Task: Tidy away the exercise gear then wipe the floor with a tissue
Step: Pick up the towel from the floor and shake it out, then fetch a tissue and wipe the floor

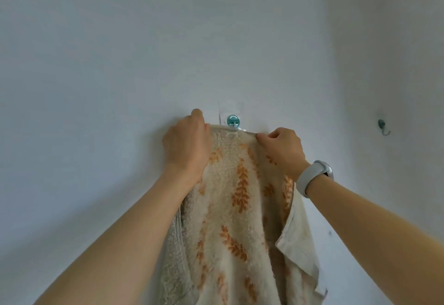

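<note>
The frame is filled by a plain pale blue-grey painted wall [120, 52], against which everything else is seen. A cream terry towel patterned with orange wheat-ear motifs [230, 208] is hung down the wall from just below the middle of the view to the bottom edge, its right border folded forward so that a plain off-white underside is shown. The towel's top hem is held level just under the hook, between the two hands. The left hand [186, 147] is placed at the hem's left end, fingers curled over the edge and the back of the hand turned to the camera; the cloth is gripped there. The right hand [282, 147] is set at the hem's right end, where the edge is pinched between thumb and curled fingers. A white band with a rounded watch body [314, 176] is worn on the right wrist. A small round translucent teal adhesive hook [233, 121] is fixed to the wall directly above the hem, between the hands; a thin loop at the hem appears to be caught on it. A second small dark hook [382, 127] is mounted well apart to the right.
</note>
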Demonstrator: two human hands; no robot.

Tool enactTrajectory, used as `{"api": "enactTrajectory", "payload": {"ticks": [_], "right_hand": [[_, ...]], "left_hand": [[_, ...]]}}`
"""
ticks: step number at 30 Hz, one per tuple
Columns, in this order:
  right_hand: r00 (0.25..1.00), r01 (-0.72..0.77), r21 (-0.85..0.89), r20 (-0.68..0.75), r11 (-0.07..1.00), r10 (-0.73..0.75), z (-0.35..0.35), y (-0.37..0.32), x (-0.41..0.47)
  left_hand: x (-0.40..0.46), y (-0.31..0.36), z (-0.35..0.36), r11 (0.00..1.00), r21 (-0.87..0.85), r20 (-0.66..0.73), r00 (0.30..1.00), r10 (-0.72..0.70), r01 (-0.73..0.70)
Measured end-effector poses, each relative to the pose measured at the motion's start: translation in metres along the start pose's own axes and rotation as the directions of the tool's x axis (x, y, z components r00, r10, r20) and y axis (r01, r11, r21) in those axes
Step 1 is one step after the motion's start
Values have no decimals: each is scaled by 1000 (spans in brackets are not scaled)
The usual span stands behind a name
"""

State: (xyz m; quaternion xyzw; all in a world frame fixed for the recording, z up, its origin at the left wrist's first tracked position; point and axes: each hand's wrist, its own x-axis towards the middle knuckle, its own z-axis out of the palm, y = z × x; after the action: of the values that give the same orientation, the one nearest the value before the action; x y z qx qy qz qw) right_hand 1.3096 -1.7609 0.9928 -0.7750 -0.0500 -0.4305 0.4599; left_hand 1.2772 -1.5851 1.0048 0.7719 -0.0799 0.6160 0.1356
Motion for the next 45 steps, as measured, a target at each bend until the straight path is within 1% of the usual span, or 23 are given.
{"api": "enactTrajectory", "payload": {"ticks": [2, 4, 9, 11, 13, 15, 18, 19, 21, 23, 24, 26, 29, 31, 33, 35, 37, 39, 42, 43, 45], "right_hand": [[1000, 19, 24, 7, 1000, -19, 1, 11, -14], [998, 50, 77, 22, 996, -52, 2, 17, -30], [996, 34, 176, 72, 984, -47, 11, 34, -73], [995, 37, 160, 82, 986, -51, 15, 43, -91], [991, 107, 71, 76, 992, -112, 19, 57, -113], [970, 243, -11, 26, 970, -243, 23, 69, -140], [890, 450, -106, -24, 887, -455, 34, 77, -184], [872, 487, -104, -1, 867, -490, 38, 76, -200], [844, 533, -56, 99, 844, -527, 50, 67, -233], [805, 554, 29, 234, 832, -545, 67, 52, -272], [775, 551, 90, 312, 829, -549, 78, 43, -293], [692, 517, 215, 465, 828, -553, 100, 19, -340], [534, 442, 380, 617, 812, -579, 134, -22, -425], [391, 385, 485, 685, 785, -615, 156, -57, -491], [214, 327, 573, 730, 752, -649, 172, -94, -561], [55, 256, 642, 737, 723, -674, 185, -137, -634], [-76, 186, 691, 719, 698, -691, 195, -186, -710], [-175, 114, 721, 692, 684, -700, 201, -237, -784], [-313, 41, 740, 648, 672, -694, 207, -315, -885], [-352, 26, 743, 633, 669, -689, 208, -339, -915], [-405, 4, 748, 609, 664, -682, 213, -383, -971]], "left_hand": [[-18, -2, 2, 1000, 6, 13, 1000, -9, 8], [-36, -2, 4, 998, -34, 28, 999, -46, 47], [-87, 9, 4, 967, -169, 139, 976, -166, 189], [-104, 9, 1, 952, -176, 191, 957, -217, 251], [-125, 6, -6, 943, -145, 234, 936, -262, 301], [-149, 1, -16, 944, -98, 256, 924, -282, 316], [-190, -13, -39, 949, 14, 276, 911, -306, 314], [-204, -20, -49, 949, 63, 295, 902, -314, 310], [-232, -40, -75, 947, 158, 337, 886, -319, 280], [-263, -66, -108, 932, 265, 355, 873, -333, 247], [-281, -81, -127, 915, 323, 343, 871, -352, 243], [-318, -112, -172, 862, 422, 308, 851, -426, 279], [-376, -151, -257, 731, 573, 260, 764, -591, 371], [-417, -176, -324, 617, 669, 172, 721, -671, 415], [-461, -198, -397, 482, 740, 61, 667, -743, 469], [-502, -213, -476, 308, 783, -74, 572, -817, 540], [-540, -225, -555, 128, 802, -208, 475, -855, 583], [-574, -233, -632, -17, 797, -322, 402, -857, 604], [-615, -241, -740, -202, 755, -466, 293, -835, 624], [-627, -244, -773, -261, 741, -504, 257, -824, 619], [-645, -255, -834, -360, 715, -568, 198, -799, 599]]}}
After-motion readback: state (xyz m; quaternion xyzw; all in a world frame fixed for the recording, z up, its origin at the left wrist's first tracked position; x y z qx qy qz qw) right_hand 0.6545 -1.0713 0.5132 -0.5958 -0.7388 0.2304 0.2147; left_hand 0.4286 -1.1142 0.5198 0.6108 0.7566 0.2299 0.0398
